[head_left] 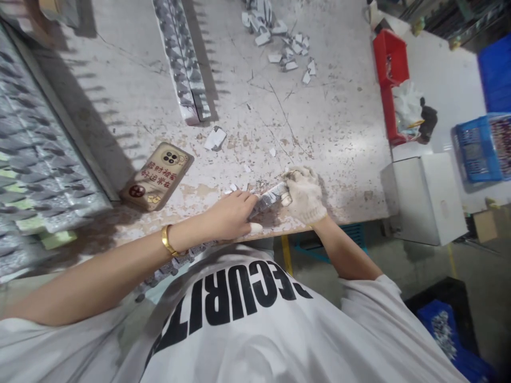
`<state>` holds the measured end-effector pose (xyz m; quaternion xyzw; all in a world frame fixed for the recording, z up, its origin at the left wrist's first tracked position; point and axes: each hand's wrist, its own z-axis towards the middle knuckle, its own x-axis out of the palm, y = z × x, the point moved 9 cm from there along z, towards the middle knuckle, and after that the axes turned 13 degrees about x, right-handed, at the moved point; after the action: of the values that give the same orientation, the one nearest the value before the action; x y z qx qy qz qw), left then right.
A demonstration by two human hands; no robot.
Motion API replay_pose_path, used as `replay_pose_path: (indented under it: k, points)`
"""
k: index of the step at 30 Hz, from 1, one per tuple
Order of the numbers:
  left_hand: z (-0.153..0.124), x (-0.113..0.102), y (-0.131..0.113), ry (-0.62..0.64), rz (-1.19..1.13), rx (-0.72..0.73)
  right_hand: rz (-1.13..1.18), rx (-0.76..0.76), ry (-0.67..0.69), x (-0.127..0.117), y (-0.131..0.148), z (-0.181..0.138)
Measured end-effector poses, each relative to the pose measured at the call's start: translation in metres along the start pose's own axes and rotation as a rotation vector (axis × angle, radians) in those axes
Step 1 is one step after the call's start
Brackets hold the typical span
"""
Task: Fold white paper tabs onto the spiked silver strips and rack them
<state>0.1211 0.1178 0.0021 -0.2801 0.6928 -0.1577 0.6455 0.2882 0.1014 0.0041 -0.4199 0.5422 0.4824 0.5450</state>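
Observation:
My left hand (pixel 231 215), bare with a gold-coloured bangle at the wrist, is closed over a long strip with a row of shiny grey pieces (pixel 271 198). The strip lies along the table's near edge, and part of it shows beneath my left forearm. My right hand (pixel 305 194), in a whitish knitted glove, is closed at the strip's right end. Its fingers are bent, and what is inside the grip is partly hidden. Small white scraps (pixel 233 188) lie just beyond my left fingers. A phone in a printed case (pixel 159 175) rests to the left.
On the worn white table (pixel 335 106) lie another strip of grey pieces (pixel 181 58), a pile of white-grey scraps (pixel 293 50) and a single scrap (pixel 215 138). Many strips (pixel 35 133) fill the left side. Red bins (pixel 386 98), a white box (pixel 423 199) and a blue basket (pixel 477 149) stand right.

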Motion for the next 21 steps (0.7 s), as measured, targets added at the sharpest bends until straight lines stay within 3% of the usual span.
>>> replay_pose_path:
  k: [3,8,11,15,18,21]
  points:
    - [0.000,0.002,0.001,0.002,-0.002,0.002,0.003,-0.026,0.042,0.011,0.000,0.003]
    - [0.001,-0.005,0.013,0.012,-0.113,-0.061,0.067,-0.053,-0.002,0.020,-0.004,-0.001]
    - [-0.005,-0.030,0.053,-0.149,-0.150,-0.260,0.107,-0.040,-0.035,0.020,-0.004,-0.004]
    - [-0.018,-0.076,0.117,-0.411,0.025,-0.541,0.192,-0.058,-0.041,0.016,0.006,-0.009]
    - [-0.015,-0.090,0.145,-0.411,0.085,-0.650,0.331,-0.076,-0.062,0.007,0.008,-0.013]
    - [-0.004,-0.087,0.150,-0.374,0.059,-0.655,0.481,0.034,-0.156,-0.008,-0.013,-0.015]
